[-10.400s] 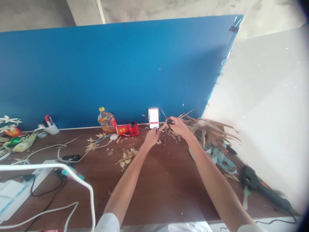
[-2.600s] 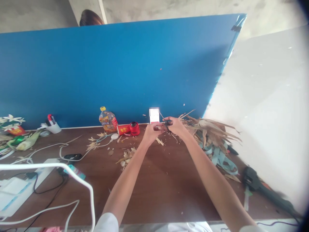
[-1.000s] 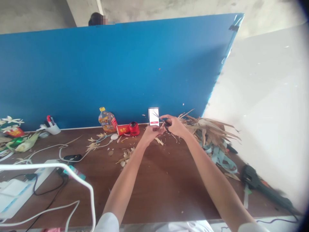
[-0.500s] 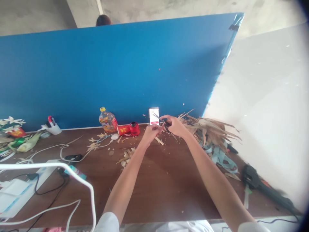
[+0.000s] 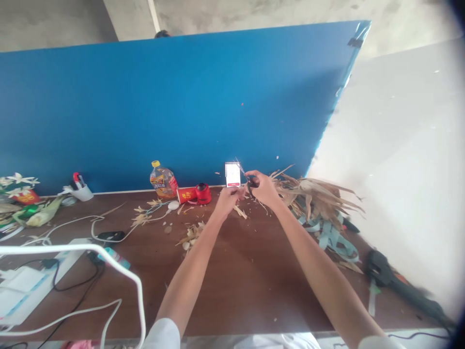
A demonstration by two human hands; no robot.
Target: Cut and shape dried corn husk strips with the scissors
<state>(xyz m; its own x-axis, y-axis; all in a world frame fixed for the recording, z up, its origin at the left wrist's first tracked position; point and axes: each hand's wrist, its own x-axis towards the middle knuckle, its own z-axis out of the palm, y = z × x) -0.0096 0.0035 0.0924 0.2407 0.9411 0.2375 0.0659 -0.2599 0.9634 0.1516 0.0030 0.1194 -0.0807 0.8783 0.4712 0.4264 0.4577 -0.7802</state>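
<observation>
Our right hand (image 5: pixel 264 188) grips one pair of scissors (image 5: pixel 249 180) and our left hand (image 5: pixel 225 198) pinches one dry leaf scrap (image 5: pixel 239 194), both by the far edge of the counter (image 5: pixel 236 281) under the blue board (image 5: pixel 181 106). Bare wood lies open toward us. One leaf pile (image 5: pixel 316 196) crowds the right, and one bottle (image 5: pixel 162 180) and one phone (image 5: pixel 232 174) stand at the back.

Short white sleeves (image 5: pixel 162 334), bare forearms (image 5: pixel 192 271)
</observation>
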